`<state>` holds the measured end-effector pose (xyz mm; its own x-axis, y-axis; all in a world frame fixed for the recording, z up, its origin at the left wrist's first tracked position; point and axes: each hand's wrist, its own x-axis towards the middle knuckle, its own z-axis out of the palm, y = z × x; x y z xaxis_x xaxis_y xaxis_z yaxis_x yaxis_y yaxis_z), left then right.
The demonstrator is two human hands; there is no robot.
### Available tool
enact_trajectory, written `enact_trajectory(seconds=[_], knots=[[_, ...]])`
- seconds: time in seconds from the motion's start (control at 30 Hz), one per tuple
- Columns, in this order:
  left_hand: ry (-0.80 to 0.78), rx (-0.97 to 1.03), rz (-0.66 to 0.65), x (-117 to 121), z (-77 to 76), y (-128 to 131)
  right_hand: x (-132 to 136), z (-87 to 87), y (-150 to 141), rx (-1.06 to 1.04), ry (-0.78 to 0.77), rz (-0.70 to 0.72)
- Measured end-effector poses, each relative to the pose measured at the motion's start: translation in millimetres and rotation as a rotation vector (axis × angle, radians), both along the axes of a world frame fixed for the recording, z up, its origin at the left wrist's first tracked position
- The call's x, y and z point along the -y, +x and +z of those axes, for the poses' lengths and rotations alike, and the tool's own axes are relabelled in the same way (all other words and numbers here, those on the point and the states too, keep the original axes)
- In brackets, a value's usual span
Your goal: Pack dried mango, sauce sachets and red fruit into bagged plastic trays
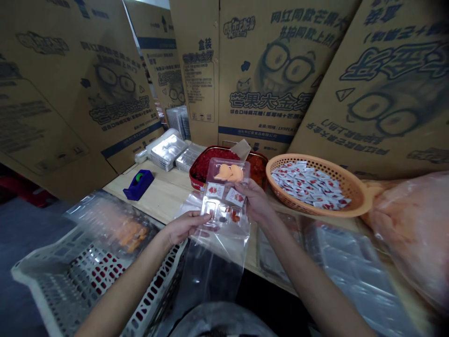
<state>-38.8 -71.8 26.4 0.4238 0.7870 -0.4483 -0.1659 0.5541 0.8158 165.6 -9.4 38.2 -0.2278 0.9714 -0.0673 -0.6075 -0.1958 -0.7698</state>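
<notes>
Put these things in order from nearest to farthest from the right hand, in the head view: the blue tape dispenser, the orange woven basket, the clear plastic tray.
1. Clear plastic tray: centre, held in the right hand.
2. Orange woven basket: to the hand's right.
3. Blue tape dispenser: far left.
</notes>
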Motion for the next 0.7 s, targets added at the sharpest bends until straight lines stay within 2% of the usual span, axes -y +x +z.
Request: enact_trajectory(seconds=[0.17,0.53,0.6,0.7], knots=[[0.021,0.049,0.005,1.9,-0.7,-2.0,-3.9,-1.1,0.9,-0.021,0.006,-0.024],[0.045,0.113,0.294,-7.5,-1.0,12.8,0.1,-11.2,-4.0,0.034,-0.015,-0.070],[0.034,0.099,0.280,-7.4,-1.3,13.0,-0.3,-10.0,-3.5,0.041,-0.015,-0.105],[0.013,0.057,0.189,-4.7,-2.7,14.1,-1.1,-7.9,-2.4,0.043,-0.028,-0.141]])
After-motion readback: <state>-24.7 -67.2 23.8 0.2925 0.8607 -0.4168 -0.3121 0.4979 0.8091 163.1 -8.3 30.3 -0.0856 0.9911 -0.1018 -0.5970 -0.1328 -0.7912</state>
